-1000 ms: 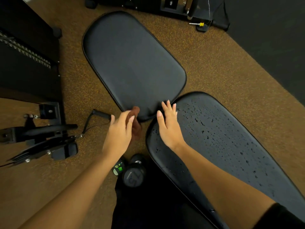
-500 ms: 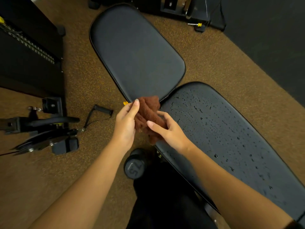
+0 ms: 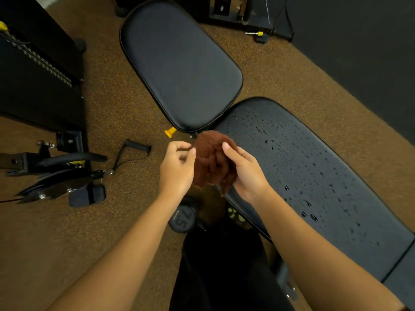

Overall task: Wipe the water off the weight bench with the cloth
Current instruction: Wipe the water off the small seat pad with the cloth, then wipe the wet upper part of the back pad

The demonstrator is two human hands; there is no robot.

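Gripping one cloth (image 3: 211, 158), left hand (image 3: 176, 170) and right hand (image 3: 248, 175) curl fingers by one wet pad (image 3: 318, 176), one dry pad (image 3: 179, 63).

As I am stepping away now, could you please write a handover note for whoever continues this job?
Left grip: pinches the edge of the bunched brown terry cloth.
Right grip: holds the cloth's other side, over the end of the long black padded bench back.
Done: cloth in hand.
To do: water droplets cover the bench back, unwiped; the shorter black seat pad looks dry.
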